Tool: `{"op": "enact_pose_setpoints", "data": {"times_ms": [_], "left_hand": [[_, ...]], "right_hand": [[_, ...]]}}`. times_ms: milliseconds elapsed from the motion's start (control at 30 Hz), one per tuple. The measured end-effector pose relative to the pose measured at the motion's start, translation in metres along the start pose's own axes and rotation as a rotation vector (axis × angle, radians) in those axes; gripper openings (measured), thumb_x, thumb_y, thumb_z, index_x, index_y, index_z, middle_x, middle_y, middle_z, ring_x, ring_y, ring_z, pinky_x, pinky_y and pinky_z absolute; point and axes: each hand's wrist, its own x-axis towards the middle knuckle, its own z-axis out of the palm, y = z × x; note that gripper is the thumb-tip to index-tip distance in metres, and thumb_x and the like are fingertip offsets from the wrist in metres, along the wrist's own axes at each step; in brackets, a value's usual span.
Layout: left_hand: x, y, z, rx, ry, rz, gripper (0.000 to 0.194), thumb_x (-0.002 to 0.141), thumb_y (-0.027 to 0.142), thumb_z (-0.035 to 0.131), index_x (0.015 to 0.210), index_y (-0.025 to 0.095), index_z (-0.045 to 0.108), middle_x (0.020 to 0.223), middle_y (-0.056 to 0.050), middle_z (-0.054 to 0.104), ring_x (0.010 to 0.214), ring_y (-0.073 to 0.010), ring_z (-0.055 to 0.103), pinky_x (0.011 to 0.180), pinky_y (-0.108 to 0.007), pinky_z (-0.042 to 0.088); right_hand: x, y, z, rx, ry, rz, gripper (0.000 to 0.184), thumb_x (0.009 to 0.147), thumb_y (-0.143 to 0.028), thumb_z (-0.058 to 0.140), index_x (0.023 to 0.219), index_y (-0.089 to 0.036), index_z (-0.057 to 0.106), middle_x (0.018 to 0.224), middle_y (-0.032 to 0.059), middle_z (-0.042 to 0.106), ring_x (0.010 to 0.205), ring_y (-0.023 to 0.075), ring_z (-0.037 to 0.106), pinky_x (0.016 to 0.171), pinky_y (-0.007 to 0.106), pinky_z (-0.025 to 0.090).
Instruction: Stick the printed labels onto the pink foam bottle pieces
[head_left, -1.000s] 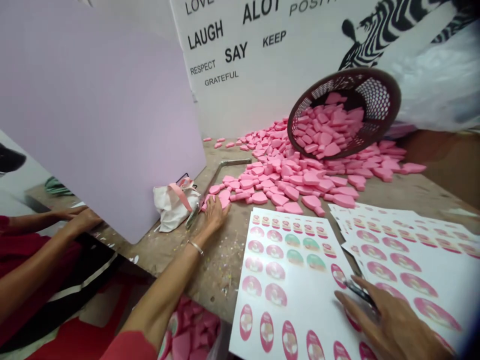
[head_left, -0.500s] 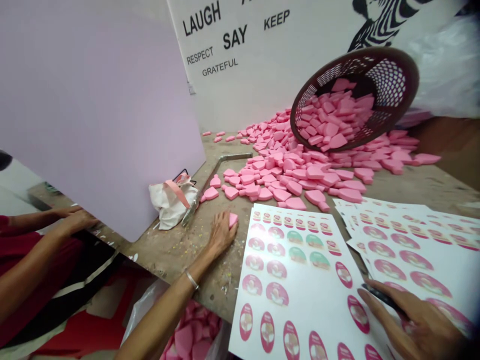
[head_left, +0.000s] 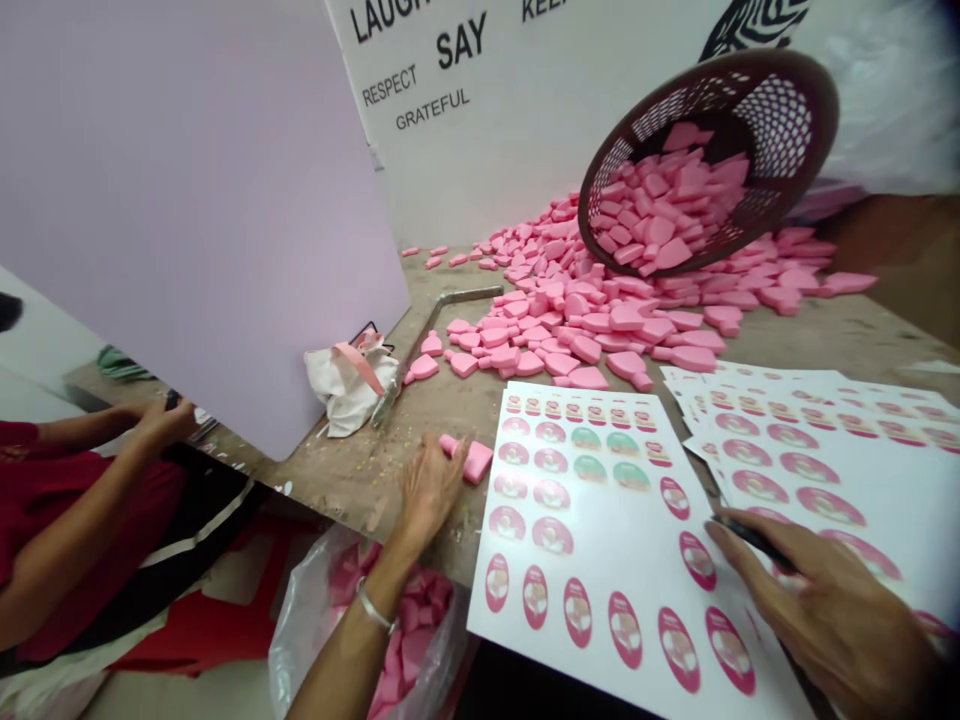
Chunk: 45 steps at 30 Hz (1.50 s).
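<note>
My left hand (head_left: 431, 490), with a metal bangle (head_left: 373, 606) on its wrist, rests on the worn table, its fingertips at a pink foam piece (head_left: 474, 461). I cannot tell whether it grips that piece. My right hand (head_left: 829, 610) is shut on a slim dark tool (head_left: 750, 540) above a stack of printed sticker sheets (head_left: 810, 400). Another sticker sheet (head_left: 600, 640) with pink and green labels lies between my hands. A large heap of pink foam hearts (head_left: 577, 320) spills from a tilted brown plastic basket (head_left: 750, 68).
A co-worker in a red top sits at the left, one hand (head_left: 161, 422) holding something small and dark. A lavender board (head_left: 187, 220) stands upright. A white cloth bag (head_left: 349, 385), a bent metal bar (head_left: 450, 305) and a plastic bag of pink pieces (head_left: 375, 630) are near my left hand.
My left hand has moved toward the table's near edge, and the pink piece lies at its fingertips. My right hand has shifted slightly left. The view has tilted, showing more of the plastic bag.
</note>
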Motion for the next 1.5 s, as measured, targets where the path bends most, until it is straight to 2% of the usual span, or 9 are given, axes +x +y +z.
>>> {"op": "enact_pose_setpoints", "data": {"times_ms": [100, 233, 333, 467, 633, 700, 833, 1267, 1500], "left_hand": [[0.006, 0.021, 0.019, -0.011, -0.045, 0.013, 0.049, 0.079, 0.056, 0.055, 0.103, 0.013, 0.057, 0.105, -0.022, 0.067, 0.099, -0.0368, 0.063, 0.078, -0.041, 0.044], [0.015, 0.038, 0.032, -0.079, -0.041, 0.032, 0.036, 0.079, 0.043, 0.057, 0.099, 0.014, 0.059, 0.1, -0.022, 0.068, 0.094, -0.0367, 0.064, 0.073, -0.04, 0.044], [0.012, 0.04, 0.024, -0.151, 0.024, 0.06, 0.029, 0.08, 0.037, 0.056, 0.099, 0.015, 0.058, 0.098, -0.018, 0.069, 0.092, -0.0323, 0.065, 0.074, -0.037, 0.045], [-0.011, 0.049, 0.011, -0.36, 0.1, 0.093, 0.031, 0.083, 0.035, 0.051, 0.11, 0.018, 0.053, 0.09, -0.009, 0.069, 0.08, -0.0228, 0.066, 0.068, -0.031, 0.048], [-0.041, 0.081, 0.031, -1.12, -0.428, 0.061, 0.036, 0.073, 0.041, 0.067, 0.096, 0.015, 0.059, 0.069, -0.004, 0.065, 0.062, -0.0193, 0.067, 0.055, -0.028, 0.053], [-0.048, 0.092, 0.044, -1.226, -0.506, 0.017, 0.037, 0.072, 0.043, 0.068, 0.094, 0.014, 0.058, 0.072, -0.005, 0.065, 0.063, -0.0197, 0.069, 0.056, -0.028, 0.055], [-0.053, 0.1, 0.056, -1.207, -0.487, 0.011, 0.037, 0.077, 0.046, 0.064, 0.094, 0.014, 0.056, 0.074, -0.005, 0.065, 0.061, -0.0197, 0.07, 0.054, -0.026, 0.055], [-0.073, 0.085, 0.048, -1.158, -0.514, 0.033, 0.039, 0.08, 0.047, 0.06, 0.101, 0.015, 0.054, 0.08, -0.006, 0.064, 0.064, -0.021, 0.071, 0.056, -0.027, 0.057], [-0.073, 0.086, 0.047, -1.21, -0.495, 0.021, 0.044, 0.077, 0.051, 0.062, 0.101, 0.015, 0.054, 0.084, -0.005, 0.062, 0.061, -0.0194, 0.07, 0.055, -0.027, 0.057]], "right_hand": [[-0.001, -0.023, -0.015, 0.068, -0.074, -0.006, 0.048, 0.081, -0.066, 0.043, 0.104, -0.029, 0.063, 0.101, 0.0092, 0.068, 0.092, 0.0278, 0.061, 0.078, 0.042, 0.048], [0.001, -0.04, -0.028, 0.119, -0.084, 0.077, 0.046, 0.086, -0.059, 0.042, 0.109, -0.025, 0.059, 0.096, 0.0084, 0.066, 0.085, 0.0243, 0.06, 0.071, 0.036, 0.047], [0.01, -0.044, -0.027, 0.196, -0.104, 0.06, 0.033, 0.089, -0.052, 0.042, 0.093, -0.024, 0.058, 0.089, 0.0055, 0.065, 0.078, 0.02, 0.059, 0.067, 0.032, 0.044], [0.033, -0.055, -0.006, 0.224, -0.128, -0.076, 0.021, 0.088, -0.042, 0.049, 0.084, -0.023, 0.056, 0.082, 0.0037, 0.065, 0.075, 0.019, 0.056, 0.067, 0.031, 0.04], [0.054, -0.068, 0.03, 0.057, -0.125, -0.272, 0.015, 0.089, -0.03, 0.048, 0.087, -0.02, 0.059, 0.085, 0.005, 0.067, 0.081, 0.0202, 0.056, 0.073, 0.032, 0.035], [0.056, -0.068, 0.037, -0.064, -0.11, -0.309, 0.017, 0.089, -0.029, 0.047, 0.087, -0.019, 0.06, 0.085, 0.0064, 0.067, 0.082, 0.0212, 0.055, 0.072, 0.033, 0.032], [0.054, -0.064, 0.043, -0.152, -0.089, -0.344, 0.018, 0.089, -0.028, 0.046, 0.085, -0.019, 0.06, 0.081, 0.0066, 0.066, 0.08, 0.0201, 0.054, 0.072, 0.032, 0.029], [0.041, -0.073, 0.036, -0.012, -0.191, -0.231, 0.015, 0.081, -0.035, 0.055, 0.075, -0.021, 0.057, 0.072, 0.0016, 0.064, 0.076, 0.0193, 0.056, 0.072, 0.031, 0.031], [0.038, -0.077, 0.04, 0.103, -0.054, -0.205, 0.022, 0.077, -0.041, 0.061, 0.071, -0.02, 0.056, 0.071, 0.0038, 0.064, 0.072, 0.0198, 0.057, 0.072, 0.034, 0.037]]}}
